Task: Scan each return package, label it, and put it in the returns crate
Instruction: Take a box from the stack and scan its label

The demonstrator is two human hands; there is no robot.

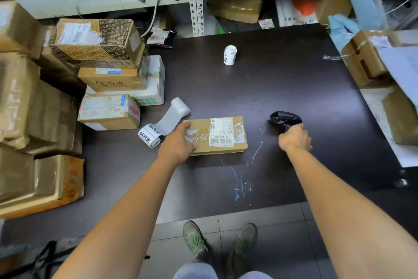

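Waiting boxes (108, 75) stacked along left edge of table (271, 86), within reach. Label roll (162, 122), tail unwound, lies just left of package (217, 136), likely staged for labelling. Left hand (181, 140) grips package's left end, thumb on top, fingers curled over near side: steadies it, leaves barcode uncovered. Package flat, label up, mid-table toward front edge. Right hand (294, 138) wraps scanner (283, 120) handle, just right of package. Scan seemingly imminent. Returns crate not in view.
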